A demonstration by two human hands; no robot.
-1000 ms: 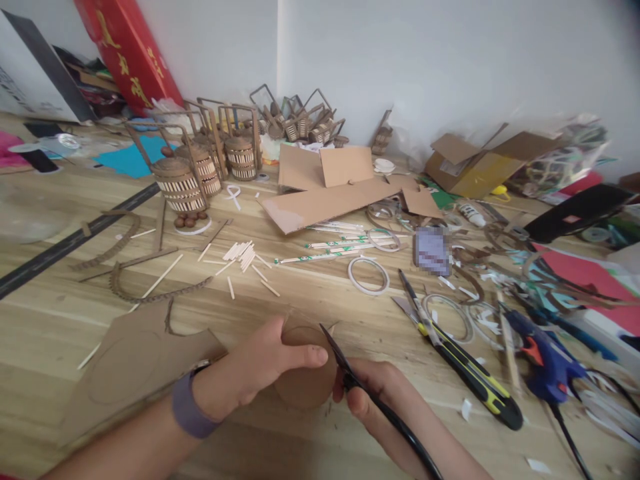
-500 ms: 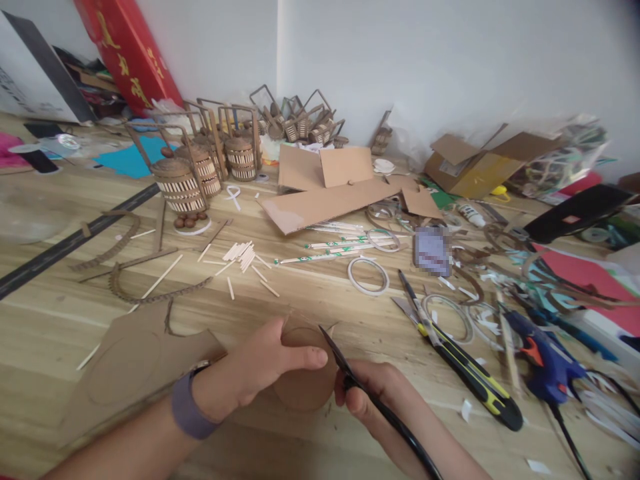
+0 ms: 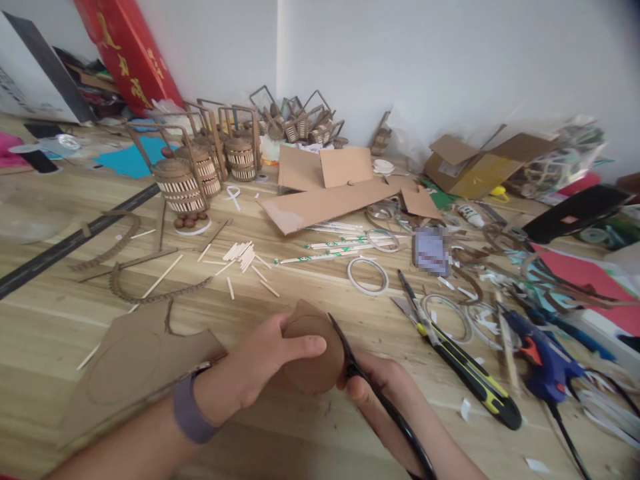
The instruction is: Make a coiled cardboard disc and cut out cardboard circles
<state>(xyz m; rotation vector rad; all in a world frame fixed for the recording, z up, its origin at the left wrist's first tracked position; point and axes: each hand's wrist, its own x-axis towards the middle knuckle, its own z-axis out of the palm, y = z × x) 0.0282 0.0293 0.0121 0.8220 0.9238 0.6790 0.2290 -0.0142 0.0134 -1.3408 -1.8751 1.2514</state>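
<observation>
My left hand (image 3: 273, 357) pinches a small, mostly round piece of brown cardboard (image 3: 314, 367), its thumb lying flat on top. A drawn line curves near the upper edge of the piece, where a corner sticks out. My right hand (image 3: 383, 390) is closed around black scissors (image 3: 367, 373). Their blades point up and left, against the right edge of the cardboard. The fingers of my left hand beneath the piece are hidden. To the left lies a larger cardboard sheet (image 3: 125, 363) with a circle drawn on it.
A yellow-black utility knife (image 3: 467, 373) and a blue glue gun (image 3: 543, 360) lie at right. Small stick baskets (image 3: 180, 183) stand at back left. Short wooden sticks (image 3: 240, 255), tape rings (image 3: 369, 276) and cardboard pieces (image 3: 325, 203) are spread across the middle.
The cardboard piece has turned and risen slightly in my left hand. The scissors have shifted a little up and right along its edge.
</observation>
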